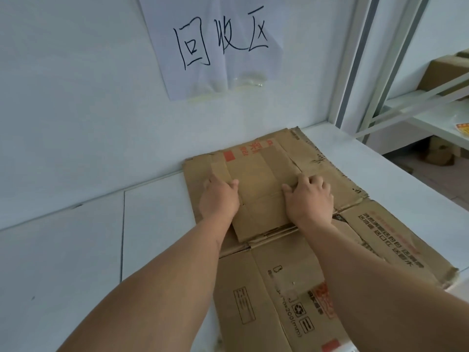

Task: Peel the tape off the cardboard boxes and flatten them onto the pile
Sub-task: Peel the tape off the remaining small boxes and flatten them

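Note:
A small flattened cardboard box (261, 189) lies on top of a pile of larger flattened boxes (279, 288) on a white table, close to the wall. My left hand (219, 198) presses down on its left side with the fingers spread flat. On the box's right side rests my right hand (308, 196), fingers bent, the tips at the edge of a flap. A strip of brown tape (220, 168) runs across the cardboard just beyond my left hand. Neither hand visibly holds anything.
The white table (101, 250) extends to the left of the pile. A white wall behind carries a paper sign (218, 44) with handwritten characters. At the right stand a metal shelf (418, 107) and cardboard boxes (446, 74) on it.

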Tool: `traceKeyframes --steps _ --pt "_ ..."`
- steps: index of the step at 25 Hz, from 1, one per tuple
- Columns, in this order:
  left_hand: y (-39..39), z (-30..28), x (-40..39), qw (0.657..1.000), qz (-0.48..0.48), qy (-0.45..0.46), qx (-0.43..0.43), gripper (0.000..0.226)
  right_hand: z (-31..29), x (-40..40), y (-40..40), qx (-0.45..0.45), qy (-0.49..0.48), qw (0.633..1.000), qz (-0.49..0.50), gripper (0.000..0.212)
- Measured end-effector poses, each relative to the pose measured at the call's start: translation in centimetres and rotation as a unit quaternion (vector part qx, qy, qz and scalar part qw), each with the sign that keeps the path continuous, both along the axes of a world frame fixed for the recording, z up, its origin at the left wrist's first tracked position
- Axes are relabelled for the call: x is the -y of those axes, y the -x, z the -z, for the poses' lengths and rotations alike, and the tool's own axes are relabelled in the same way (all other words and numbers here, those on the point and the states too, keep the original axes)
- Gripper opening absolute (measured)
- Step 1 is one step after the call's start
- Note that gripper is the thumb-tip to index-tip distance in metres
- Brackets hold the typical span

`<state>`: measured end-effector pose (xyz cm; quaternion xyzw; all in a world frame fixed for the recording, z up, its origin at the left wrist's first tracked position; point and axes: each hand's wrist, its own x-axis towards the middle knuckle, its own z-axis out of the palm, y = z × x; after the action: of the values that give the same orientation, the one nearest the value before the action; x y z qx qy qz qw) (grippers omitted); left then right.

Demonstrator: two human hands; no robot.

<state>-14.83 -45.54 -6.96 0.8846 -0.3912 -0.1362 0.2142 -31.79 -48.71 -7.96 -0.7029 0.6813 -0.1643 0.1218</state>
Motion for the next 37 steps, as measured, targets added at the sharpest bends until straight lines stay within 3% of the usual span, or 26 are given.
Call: traceKeyframes --steps 3,5,9,11,15,21,26,32,35,37 --pt "0.2 0.2 0.3 1.000 -0.003 -0.010 0.013 0.064 0.2 -0.2 -0.5 -0.047 0.019 0.999 0.002 0.047" --pt "0.0 -0.7 0.1 1.000 0.006 -0.004 0.007 0.064 -0.9 -0.4 -1.0 -0.089 0.085 0.992 -0.030 0.040" --pt "-2.4 -3.2 -3.7 0.995 0.023 0.093 0.000 0.054 -4.6 -2.4 -4.2 -0.086 0.187 0.967 -0.150 0.031" --pt "-4.4 -4.0 -7.5 0.987 0.066 0.101 0.110 0.042 -5.9 -4.6 -6.9 -0.092 0.213 0.949 -0.215 0.026" --pt "-10.9 -5.4 -18.4 0.928 0.158 0.034 0.335 0.033 -6.7 -12.9 -13.6 -0.114 0.218 0.905 -0.347 0.020" --pt "-22.1 -6.6 -34.0 0.890 0.155 -0.062 0.425 0.030 -7.0 -25.6 -25.8 -0.143 0.199 0.853 -0.460 0.021" --pt "-31.3 -6.5 -44.7 0.889 0.096 -0.075 0.442 0.022 -7.8 -34.5 -36.9 -0.149 0.208 0.813 -0.524 0.021" --pt "-40.4 -7.1 -52.1 0.901 -0.003 -0.003 0.434 0.019 -8.4 -42.5 -47.8 -0.154 0.186 0.781 -0.576 0.023" --pt "-44.9 -8.2 -54.6 0.894 -0.177 0.070 0.407 0.030 -8.6 -46.0 -52.6 -0.081 0.100 0.805 -0.579 0.035" --pt "-47.5 -8.7 -56.4 0.889 -0.300 0.110 0.328 0.042 -8.6 -48.2 -55.8 0.011 -0.028 0.824 -0.565 0.045"
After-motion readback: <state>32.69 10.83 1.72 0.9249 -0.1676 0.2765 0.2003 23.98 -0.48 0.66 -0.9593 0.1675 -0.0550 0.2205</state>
